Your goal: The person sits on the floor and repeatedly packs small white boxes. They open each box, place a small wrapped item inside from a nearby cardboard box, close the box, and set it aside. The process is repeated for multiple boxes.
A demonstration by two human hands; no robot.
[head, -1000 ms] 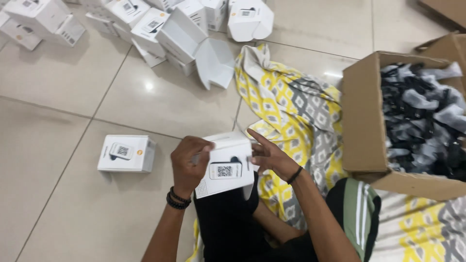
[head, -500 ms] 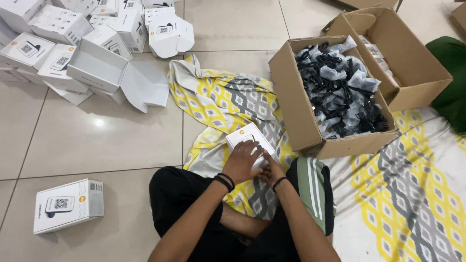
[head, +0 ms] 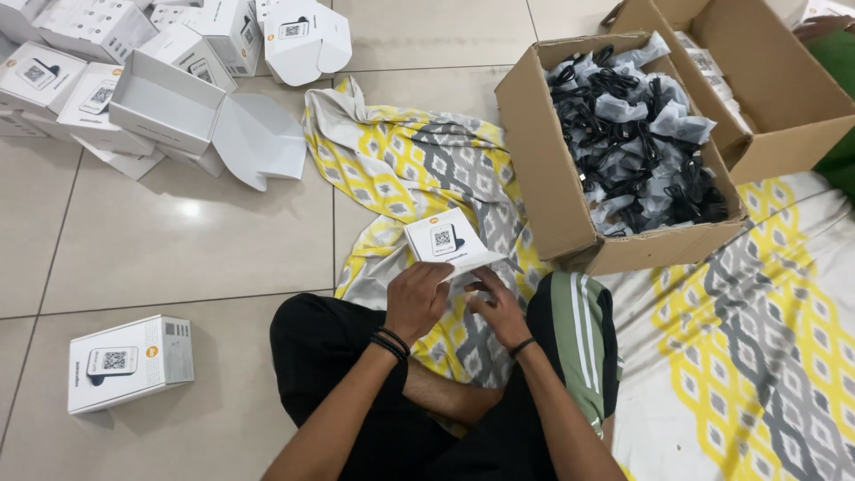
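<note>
At the far left, a closed white carton [head: 130,362] lies on the tiled floor [head: 178,258], well apart from both hands. Further back on the left, a heap of white cartons [head: 107,53] surrounds one open white carton [head: 169,111] with its flap laid flat.

At centre, the person sits cross-legged on the floor at the edge of a yellow and grey patterned cloth [head: 419,160]. The left hand [head: 419,298] grips the small white box [head: 443,242] from below, its fingers [head: 438,272] curled against the lower left edge. The right hand [head: 495,307] sits just beside it, its fingers [head: 476,283] bent up under the lower right edge, where a flap [head: 476,263] projects. Both hands are therefore closed on the same box, the left with the firmer wrap; how tightly the right pinches cannot be told, since the box hides the fingertips.

The small white box is held above the lap, tilted, its printed face turned up towards the camera. It lies directly beyond the fingers of both hands, away from the body. Its long axis runs roughly left to right across the person. The left hand is marginally nearer the body of the box; the right hand is nearer the flap.

To the right, a brown cardboard box [head: 543,169] filled with bagged black cables [head: 637,134] stands near the right hand. A second brown cardboard box [head: 766,89] touches it on the far side.
</note>
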